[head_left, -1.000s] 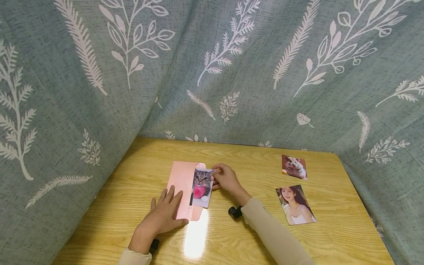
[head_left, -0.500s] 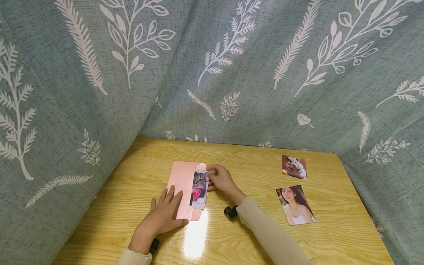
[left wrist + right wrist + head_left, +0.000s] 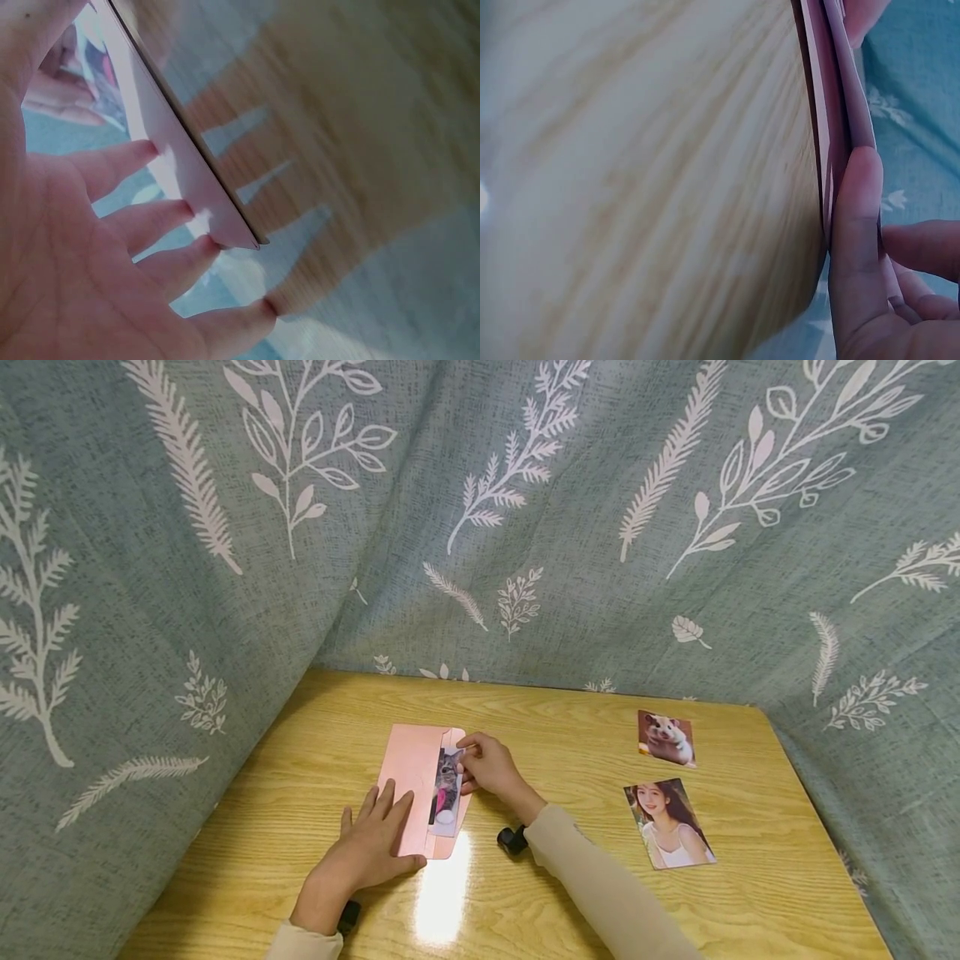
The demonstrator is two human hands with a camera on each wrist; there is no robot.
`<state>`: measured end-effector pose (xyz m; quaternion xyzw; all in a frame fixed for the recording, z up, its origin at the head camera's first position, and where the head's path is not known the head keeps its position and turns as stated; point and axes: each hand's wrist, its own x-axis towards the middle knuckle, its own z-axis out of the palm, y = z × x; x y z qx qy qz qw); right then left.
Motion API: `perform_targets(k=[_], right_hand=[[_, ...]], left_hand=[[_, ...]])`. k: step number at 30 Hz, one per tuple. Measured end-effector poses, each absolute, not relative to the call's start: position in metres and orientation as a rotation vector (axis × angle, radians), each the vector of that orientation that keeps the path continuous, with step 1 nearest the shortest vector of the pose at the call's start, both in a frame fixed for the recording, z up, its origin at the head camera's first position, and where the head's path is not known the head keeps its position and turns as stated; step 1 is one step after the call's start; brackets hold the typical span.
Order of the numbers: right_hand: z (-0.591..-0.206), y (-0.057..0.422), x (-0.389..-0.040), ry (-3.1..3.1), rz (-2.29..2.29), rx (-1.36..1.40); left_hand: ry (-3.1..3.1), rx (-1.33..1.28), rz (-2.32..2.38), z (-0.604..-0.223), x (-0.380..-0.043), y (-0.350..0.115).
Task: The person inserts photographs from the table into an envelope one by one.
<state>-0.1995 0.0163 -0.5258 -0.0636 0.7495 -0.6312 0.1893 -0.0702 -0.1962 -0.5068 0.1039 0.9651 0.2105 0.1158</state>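
A pink envelope (image 3: 408,756) lies on the table with its opening and flap to the right. My left hand (image 3: 367,852) rests on the envelope's left part, fingers spread; the left wrist view shows those fingertips (image 3: 206,246) touching it. A cat photo (image 3: 447,802) is partly inside the envelope, its left part hidden, its right strip lying over the flap. Thumb and fingers of my right hand (image 3: 495,772) pinch the photo's upper right edge. From the side, the right wrist view shows the photo (image 3: 855,101) held just above the envelope's flap.
A hamster photo (image 3: 667,739) lies at the back right of the wooden table (image 3: 570,718). Nearer, a portrait photo of a person (image 3: 670,824) lies flat. Patterned green cloth (image 3: 480,593) hangs behind and along the sides.
My right hand has moved left, sliding the cat photo further into the envelope, so a narrower strip shows. The left hand and the envelope have stayed put.
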Motion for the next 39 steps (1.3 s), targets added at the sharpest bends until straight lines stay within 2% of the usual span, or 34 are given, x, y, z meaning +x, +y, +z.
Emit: perform_targets(k=[19,39], right_hand=[[-0.525,0.013,-0.196,2.14,-1.759,-0.145],[-0.518,0.032,-0.157,2.007,-1.873,-0.119]], left_hand=[[2.829,0.32,0.611,-0.506,-0.071,-0.197],[2.831,0.305,0.603,-0.507,-0.07,-0.196]])
